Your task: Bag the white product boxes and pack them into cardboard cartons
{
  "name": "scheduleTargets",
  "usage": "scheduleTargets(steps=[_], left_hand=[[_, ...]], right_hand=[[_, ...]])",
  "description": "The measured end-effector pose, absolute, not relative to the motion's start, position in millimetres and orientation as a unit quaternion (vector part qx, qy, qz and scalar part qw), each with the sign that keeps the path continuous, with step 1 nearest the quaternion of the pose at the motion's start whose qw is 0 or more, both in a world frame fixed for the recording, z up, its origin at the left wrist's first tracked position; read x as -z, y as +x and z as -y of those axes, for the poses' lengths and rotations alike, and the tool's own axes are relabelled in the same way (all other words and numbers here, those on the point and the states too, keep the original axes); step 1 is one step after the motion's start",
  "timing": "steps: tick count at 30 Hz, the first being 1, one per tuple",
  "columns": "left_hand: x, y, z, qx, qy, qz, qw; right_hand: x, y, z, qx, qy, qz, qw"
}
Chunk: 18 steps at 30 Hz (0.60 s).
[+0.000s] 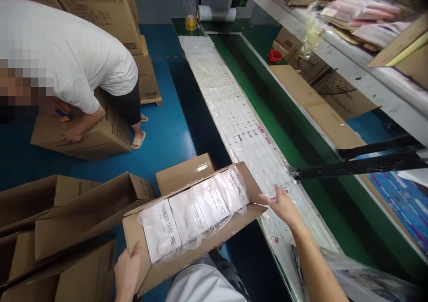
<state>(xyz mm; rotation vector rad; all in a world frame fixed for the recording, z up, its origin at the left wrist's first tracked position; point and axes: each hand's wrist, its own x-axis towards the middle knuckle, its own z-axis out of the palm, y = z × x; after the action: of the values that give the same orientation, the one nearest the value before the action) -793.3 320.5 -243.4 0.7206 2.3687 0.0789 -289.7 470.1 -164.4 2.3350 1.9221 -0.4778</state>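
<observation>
An open cardboard box (pixel 197 253) is tilted in front of my body. In it lies a row of several white packs (pixel 210 202) in clear plastic, printed "THUNDERTRAIL PRO". My left hand (pixel 127 268) grips the box's left end, thumb over the cardboard edge. Near the right end, my right hand (pixel 285 207) has its fingers stretched apart, one fingertip at the box's corner; whether it touches I cannot tell. Behind the held box sits another brown carton (pixel 183 173), partly hidden by it.
A long plastic-covered bench (pixel 224 92) runs beside a green conveyor belt (pixel 247 79). Several open cartons (pixel 87 213) stand at lower left. A co-worker (pixel 90 57) bends over a large carton (pixel 110 132). A black-wrapped bar (pixel 361 166) juts over the belt from the right.
</observation>
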Motion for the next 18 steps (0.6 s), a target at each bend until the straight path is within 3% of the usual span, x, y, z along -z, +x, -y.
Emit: scheduleTargets(steps=[4,11,18], left_hand=[[230.8,-808.0,-341.6,-0.034,0.283,-0.901,0.326],[205.0,-830.5,-400.9,-0.139,0.237,-0.912,0.305],[194.7,-821.6,-464.5,-0.108,0.334,-0.903,0.248]], right_hand=[[182.8,-323.0,-521.6,0.212,0.729,-0.643,0.097],[163.4,-359.3,-586.5,0.166,0.730,-0.660,0.063],[176.5,-372.7,-607.0,0.146,0.761,-0.631,0.042]])
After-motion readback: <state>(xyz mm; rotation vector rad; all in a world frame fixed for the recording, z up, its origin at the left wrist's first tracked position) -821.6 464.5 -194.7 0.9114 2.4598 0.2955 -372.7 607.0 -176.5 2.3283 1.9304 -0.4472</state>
